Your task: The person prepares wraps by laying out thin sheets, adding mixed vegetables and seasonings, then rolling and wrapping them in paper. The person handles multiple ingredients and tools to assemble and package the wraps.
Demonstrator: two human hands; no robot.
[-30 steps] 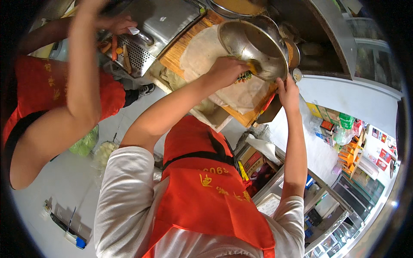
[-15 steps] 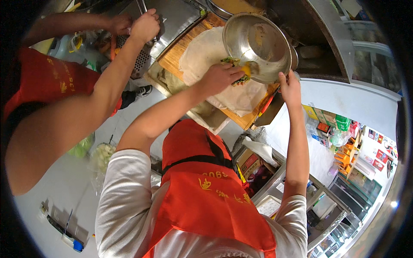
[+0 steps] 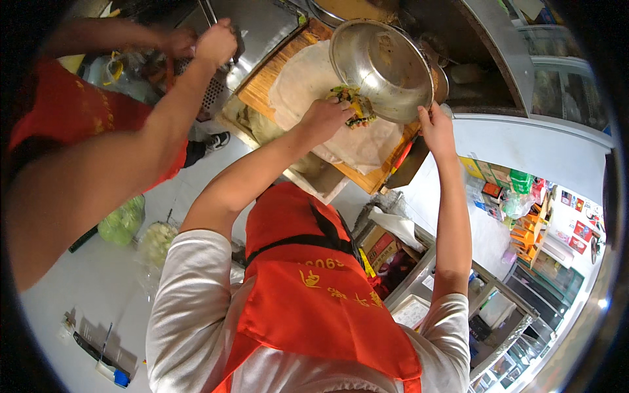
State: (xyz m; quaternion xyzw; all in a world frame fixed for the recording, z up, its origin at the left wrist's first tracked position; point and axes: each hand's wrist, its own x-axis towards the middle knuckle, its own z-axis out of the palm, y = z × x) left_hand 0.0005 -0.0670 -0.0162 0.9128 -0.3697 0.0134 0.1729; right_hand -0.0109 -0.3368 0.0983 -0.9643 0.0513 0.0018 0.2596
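A: Which step is this?

B: My read: bowl's about scraped out, spreading is starting. Filling sits in a heap near the middle of the dough sheet, which lies on the wooden board.

A: Hands?

B: Left hand at 9 o'clock of the heap, fingers closed on a yellow tool, tool down at the filling. Right hand at 3 o'clock, pinching the rim of the metal bowl.

A: Bowl state?

B: Tilted, at 1 o'clock from the heap. Lower edge just beside the filling; can't tell if touching. Smears inside, no lump that I can make out.

A: Next move?

B: I'd pull the bowl clear toward 2 o'clock, right hand keeping its pinch, then push the heap out toward 10 and 5. Flat, light strokes: sheet looks thin, a hard edge could tear it.

A: Clash risk?

B: Low. Co-worker's hand is at 10 o'clock, well apart from the heap.
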